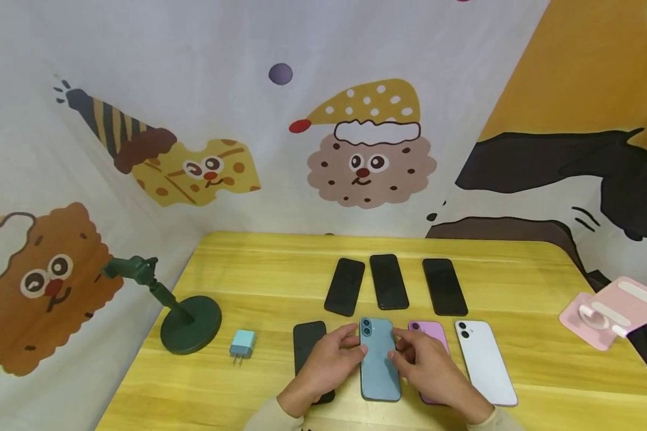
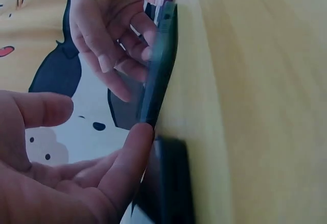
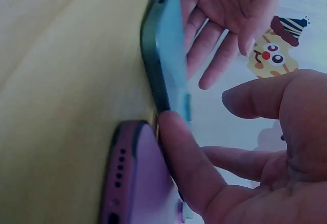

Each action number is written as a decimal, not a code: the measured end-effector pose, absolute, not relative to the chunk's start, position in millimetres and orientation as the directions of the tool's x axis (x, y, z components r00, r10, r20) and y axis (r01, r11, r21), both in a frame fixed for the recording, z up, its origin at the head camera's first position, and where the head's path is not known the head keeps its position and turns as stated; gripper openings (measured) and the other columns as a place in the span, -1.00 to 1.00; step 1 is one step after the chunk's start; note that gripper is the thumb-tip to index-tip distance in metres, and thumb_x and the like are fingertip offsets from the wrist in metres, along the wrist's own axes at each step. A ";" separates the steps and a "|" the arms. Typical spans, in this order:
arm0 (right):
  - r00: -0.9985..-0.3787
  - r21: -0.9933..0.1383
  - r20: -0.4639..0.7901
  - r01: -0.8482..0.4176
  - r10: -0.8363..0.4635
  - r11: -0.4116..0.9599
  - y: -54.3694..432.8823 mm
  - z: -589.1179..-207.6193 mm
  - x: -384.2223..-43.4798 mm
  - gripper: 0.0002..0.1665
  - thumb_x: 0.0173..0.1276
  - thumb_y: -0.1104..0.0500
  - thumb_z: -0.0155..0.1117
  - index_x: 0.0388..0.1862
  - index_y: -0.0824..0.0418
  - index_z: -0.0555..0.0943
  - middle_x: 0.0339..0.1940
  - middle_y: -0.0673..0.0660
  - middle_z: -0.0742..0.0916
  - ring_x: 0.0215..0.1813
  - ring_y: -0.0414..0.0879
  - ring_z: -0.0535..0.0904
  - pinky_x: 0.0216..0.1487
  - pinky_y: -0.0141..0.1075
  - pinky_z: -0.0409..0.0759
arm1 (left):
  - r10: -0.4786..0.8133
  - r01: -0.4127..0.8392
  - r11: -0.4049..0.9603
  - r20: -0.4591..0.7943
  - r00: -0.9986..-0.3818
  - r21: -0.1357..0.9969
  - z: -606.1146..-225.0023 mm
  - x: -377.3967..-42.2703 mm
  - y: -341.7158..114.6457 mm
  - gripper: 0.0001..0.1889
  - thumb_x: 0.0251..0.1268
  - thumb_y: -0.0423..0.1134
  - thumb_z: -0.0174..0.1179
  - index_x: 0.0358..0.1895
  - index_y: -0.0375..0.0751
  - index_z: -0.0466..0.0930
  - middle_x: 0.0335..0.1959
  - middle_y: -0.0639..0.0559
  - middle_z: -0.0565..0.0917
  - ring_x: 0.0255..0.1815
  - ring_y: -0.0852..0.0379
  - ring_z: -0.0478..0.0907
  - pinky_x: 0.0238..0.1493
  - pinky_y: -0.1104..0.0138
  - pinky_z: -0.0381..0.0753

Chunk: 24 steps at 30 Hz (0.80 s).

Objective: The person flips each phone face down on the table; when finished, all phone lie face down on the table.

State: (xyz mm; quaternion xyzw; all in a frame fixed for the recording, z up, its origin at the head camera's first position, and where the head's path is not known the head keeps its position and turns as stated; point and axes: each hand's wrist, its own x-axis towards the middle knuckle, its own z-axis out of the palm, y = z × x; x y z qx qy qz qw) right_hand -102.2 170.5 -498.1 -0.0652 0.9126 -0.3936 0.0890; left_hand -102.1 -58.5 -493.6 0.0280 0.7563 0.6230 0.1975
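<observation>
A blue phone (image 1: 380,368) lies back up on the wooden table, its two camera lenses at the far left corner. My left hand (image 1: 331,362) is at its left edge, over a black phone (image 1: 304,341). On the opposite side, my right hand (image 1: 428,362) reaches over a pink phone (image 1: 437,330) to the blue phone's right edge. In the left wrist view, a left fingertip meets the phone's edge while the thumb stands apart. The right wrist view shows the right fingers (image 3: 184,152) relaxed, one fingertip right at the blue phone's side.
To the right lies a white phone (image 1: 487,365). Three black phones (image 1: 345,287) form a row farther back. A blue plug adapter (image 1: 242,344) and a dark green stand (image 1: 191,325) are at left; a pink folding stand (image 1: 598,317) is at right. A printed cloth (image 1: 237,48) hangs behind the table.
</observation>
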 end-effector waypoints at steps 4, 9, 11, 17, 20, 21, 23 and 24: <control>-0.979 -0.716 -0.062 -0.091 -0.192 0.692 171.2 -495.7 -103.7 -0.46 0.38 0.14 0.52 0.30 0.24 0.67 -0.21 -0.06 0.73 -0.29 -0.38 0.61 -0.23 -0.41 0.63 | 0.308 -0.151 0.247 -0.226 -0.924 0.957 -491.2 -104.1 -66.8 -0.35 0.54 -0.14 0.29 0.56 -0.32 0.36 0.23 -0.20 0.72 0.20 -0.07 0.71 0.10 0.10 0.76; -0.978 -0.746 0.014 -0.147 -0.206 0.649 168.5 -494.7 -107.4 -0.57 0.40 0.16 0.52 0.22 0.15 0.70 -0.17 -0.06 0.73 -0.29 -0.34 0.59 -0.24 -0.41 0.62 | 0.266 -0.122 0.282 -0.199 -0.943 0.952 -483.8 -104.7 -85.0 -0.41 0.54 -0.10 0.29 0.50 -0.26 0.45 0.20 -0.17 0.72 0.14 -0.04 0.71 0.07 0.10 0.76; -0.975 -0.767 0.015 -0.152 -0.220 0.623 166.2 -495.7 -108.4 -0.59 0.43 0.15 0.49 0.22 0.14 0.70 -0.16 -0.08 0.73 -0.27 -0.32 0.59 -0.24 -0.41 0.62 | 0.240 -0.131 0.294 -0.206 -0.949 0.947 -482.7 -102.4 -94.1 -0.45 0.54 -0.09 0.29 0.46 -0.25 0.50 0.21 -0.18 0.71 0.14 -0.03 0.70 0.06 0.11 0.76; -0.959 -0.809 0.023 -0.185 -0.284 0.558 155.8 -499.0 -116.2 -0.63 0.51 0.15 0.41 0.25 0.15 0.69 -0.15 -0.10 0.75 -0.20 -0.31 0.66 -0.18 -0.39 0.69 | 0.168 -0.137 0.325 -0.200 -0.965 0.936 -485.5 -97.9 -117.2 -0.52 0.57 -0.09 0.26 0.40 -0.24 0.56 0.23 -0.16 0.68 0.18 -0.03 0.65 0.16 0.08 0.72; -0.948 -0.826 0.002 -0.181 -0.319 0.533 148.1 -498.2 -120.2 -0.62 0.54 0.11 0.38 0.27 0.13 0.68 -0.11 -0.08 0.76 -0.14 -0.30 0.69 -0.17 -0.37 0.70 | 0.138 -0.158 0.335 -0.214 -0.967 0.929 -487.0 -96.2 -124.4 -0.53 0.56 -0.07 0.26 0.38 -0.21 0.57 0.21 -0.12 0.69 0.18 -0.02 0.63 0.18 0.07 0.70; -0.943 -0.830 -0.004 -0.182 -0.332 0.527 145.3 -497.8 -121.3 -0.62 0.55 0.10 0.37 0.28 0.13 0.67 -0.10 -0.08 0.77 -0.13 -0.29 0.70 -0.17 -0.37 0.70 | 0.128 -0.168 0.342 -0.223 -0.966 0.925 -487.1 -95.3 -126.3 -0.53 0.56 -0.07 0.26 0.38 -0.21 0.57 0.20 -0.12 0.69 0.18 -0.01 0.63 0.19 0.07 0.69; -0.934 -0.841 -0.011 -0.185 -0.358 0.508 139.3 -498.1 -123.0 -0.61 0.57 0.08 0.35 0.29 0.14 0.67 -0.06 -0.03 0.77 -0.10 -0.27 0.71 -0.16 -0.36 0.70 | 0.112 -0.182 0.348 -0.233 -0.966 0.920 -487.5 -94.2 -130.3 -0.53 0.55 -0.05 0.27 0.38 -0.20 0.58 0.20 -0.11 0.69 0.18 0.00 0.62 0.17 0.08 0.69; -0.928 -0.849 -0.013 -0.186 -0.371 0.494 135.7 -498.6 -123.9 -0.60 0.57 0.08 0.35 0.29 0.15 0.66 -0.05 -0.01 0.78 -0.08 -0.26 0.72 -0.15 -0.36 0.71 | 0.101 -0.186 0.353 -0.235 -0.967 0.917 -487.4 -93.5 -132.5 -0.52 0.55 -0.05 0.27 0.38 -0.20 0.57 0.21 -0.11 0.69 0.18 -0.01 0.61 0.16 0.08 0.68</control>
